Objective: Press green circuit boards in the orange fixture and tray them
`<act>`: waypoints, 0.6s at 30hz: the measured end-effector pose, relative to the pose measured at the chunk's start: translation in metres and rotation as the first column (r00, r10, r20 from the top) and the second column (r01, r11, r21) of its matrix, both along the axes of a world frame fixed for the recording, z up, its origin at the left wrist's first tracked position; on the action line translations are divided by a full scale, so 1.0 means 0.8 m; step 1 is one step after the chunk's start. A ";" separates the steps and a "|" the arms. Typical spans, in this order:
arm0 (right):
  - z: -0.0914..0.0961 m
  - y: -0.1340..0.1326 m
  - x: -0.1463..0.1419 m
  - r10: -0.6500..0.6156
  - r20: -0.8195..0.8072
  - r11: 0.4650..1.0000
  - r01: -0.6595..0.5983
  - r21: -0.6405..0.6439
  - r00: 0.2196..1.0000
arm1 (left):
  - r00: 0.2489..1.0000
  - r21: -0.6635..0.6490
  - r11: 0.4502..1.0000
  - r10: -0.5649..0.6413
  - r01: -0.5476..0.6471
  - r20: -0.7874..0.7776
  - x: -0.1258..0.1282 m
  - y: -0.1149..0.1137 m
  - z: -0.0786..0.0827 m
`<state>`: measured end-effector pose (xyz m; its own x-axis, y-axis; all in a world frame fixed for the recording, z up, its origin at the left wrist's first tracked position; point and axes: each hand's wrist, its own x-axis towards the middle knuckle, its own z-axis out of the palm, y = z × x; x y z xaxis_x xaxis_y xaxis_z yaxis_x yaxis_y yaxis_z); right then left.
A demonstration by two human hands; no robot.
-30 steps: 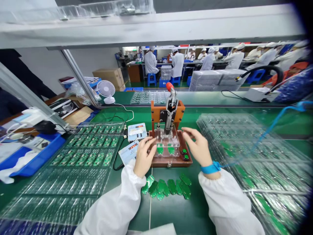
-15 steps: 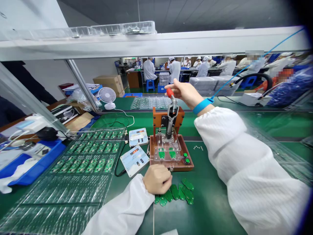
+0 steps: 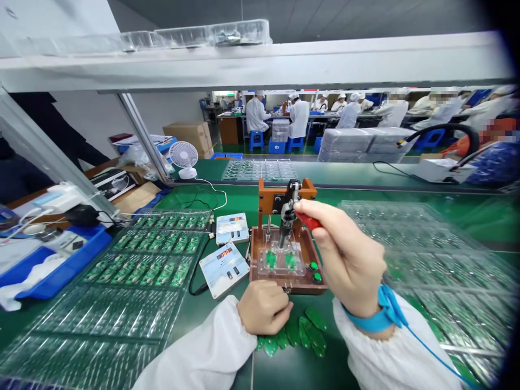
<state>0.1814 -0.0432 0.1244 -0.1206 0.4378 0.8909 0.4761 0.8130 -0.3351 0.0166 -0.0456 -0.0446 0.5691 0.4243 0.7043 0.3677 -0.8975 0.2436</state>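
Observation:
My right hand, a blue wrist strap on its wrist, is closed round the red lever handle of a toggle clamp press. The lever points down toward me, and the press's clear plate lies low over two green circuit boards. In front of the press's brown wooden base rests my left hand, fingers curled in a fist; what it holds, if anything, is hidden. Just beside and partly behind that fist is a pile of green circuit boards. Two green buttons sit on the base's right.
Left of the press stand two control boxes with red digits. Clear trays of boards lie farther left, and more clear trays on the right. A small white fan stands behind. Overhead runs a white shelf. Several people work in the background.
My right hand has pulled the red lever from upright down toward me, and the clear plate has lowered over the boards. My left hand stays in a fist before the press.

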 end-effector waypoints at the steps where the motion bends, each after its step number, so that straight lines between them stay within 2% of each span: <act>1: -0.009 0.002 0.001 0.016 -0.017 1.000 -0.016 -0.003 1.000 | 1.000 -0.003 1.000 0.003 -0.003 0.004 0.001 0.000 0.000; 4: -0.038 0.009 0.002 0.078 -0.029 0.996 -0.077 0.035 0.997 | 1.000 -0.010 1.000 0.016 -0.016 0.017 0.002 -0.001 0.001; 8: -0.069 0.020 0.001 0.099 -0.042 0.993 -0.096 0.073 0.994 | 0.999 -0.017 1.000 0.027 -0.026 0.030 0.005 -0.002 0.000; 11: -0.080 0.026 -0.003 0.137 -0.054 0.985 -0.130 0.111 0.989 | 0.997 -0.026 0.999 0.026 -0.024 0.072 0.007 -0.002 -0.003; 14: -0.087 0.026 -0.009 0.158 -0.115 0.986 -0.152 0.062 0.981 | 0.996 -0.057 0.998 0.032 -0.027 0.079 0.007 -0.001 -0.008; 18: -0.095 0.025 -0.017 0.167 -0.191 0.986 -0.167 0.019 0.967 | 0.998 -0.140 0.990 0.021 -0.030 -0.060 0.003 0.004 -0.013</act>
